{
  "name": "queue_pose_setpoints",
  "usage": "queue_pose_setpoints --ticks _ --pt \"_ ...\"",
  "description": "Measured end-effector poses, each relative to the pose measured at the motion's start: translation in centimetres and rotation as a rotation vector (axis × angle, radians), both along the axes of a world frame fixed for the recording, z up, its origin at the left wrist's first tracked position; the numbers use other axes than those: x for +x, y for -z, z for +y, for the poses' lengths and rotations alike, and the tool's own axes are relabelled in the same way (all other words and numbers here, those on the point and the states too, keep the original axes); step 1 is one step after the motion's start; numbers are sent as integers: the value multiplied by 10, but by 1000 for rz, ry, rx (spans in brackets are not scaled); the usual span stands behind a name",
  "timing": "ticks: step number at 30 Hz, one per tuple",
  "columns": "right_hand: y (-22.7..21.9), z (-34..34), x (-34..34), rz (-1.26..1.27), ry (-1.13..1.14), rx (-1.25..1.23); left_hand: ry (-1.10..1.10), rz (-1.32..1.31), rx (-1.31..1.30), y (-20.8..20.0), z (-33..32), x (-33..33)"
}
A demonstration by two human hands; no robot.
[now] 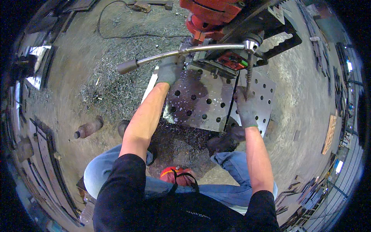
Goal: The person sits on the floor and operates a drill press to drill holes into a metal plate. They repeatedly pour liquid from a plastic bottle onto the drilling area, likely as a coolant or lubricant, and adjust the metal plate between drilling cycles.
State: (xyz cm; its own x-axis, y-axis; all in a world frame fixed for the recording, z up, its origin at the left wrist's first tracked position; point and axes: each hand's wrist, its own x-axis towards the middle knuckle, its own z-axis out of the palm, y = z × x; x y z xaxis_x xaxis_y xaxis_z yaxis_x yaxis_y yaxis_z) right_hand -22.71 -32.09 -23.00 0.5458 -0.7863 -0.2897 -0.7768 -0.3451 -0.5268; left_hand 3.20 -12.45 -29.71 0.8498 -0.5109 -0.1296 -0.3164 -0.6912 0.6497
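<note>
A red magnetic drill [216, 17] stands on a perforated steel plate [201, 102] lying on the floor. My left hand [170, 69], in a grey glove, reaches up under the long chrome feed handle [181, 52] and rests against the drill's base at the plate's far left edge. My right hand [244, 106], also gloved, grips the lower of the drill's handle arms [249, 75] that hangs down over the plate. The plate carries rows of round holes and is wet with splashes.
Metal shavings [116, 85] cover the floor left of the plate and heap by my boots [226, 141]. A brown bottle [88, 128] lies at left. A black cable [127, 35] runs across the floor. An orange item [178, 174] rests on my lap.
</note>
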Motion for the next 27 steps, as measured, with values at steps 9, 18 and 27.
queue_pose_setpoints --ticks 9,18,27 --pt "15 -5 -13 -198 -11 -41 -421 368 -342 26 0 -19" --pt "36 -17 -25 -257 -51 -94 99 163 53 79 8 -1" --pt "30 -16 -24 -230 -80 -114 -294 390 -248 29 21 -14"
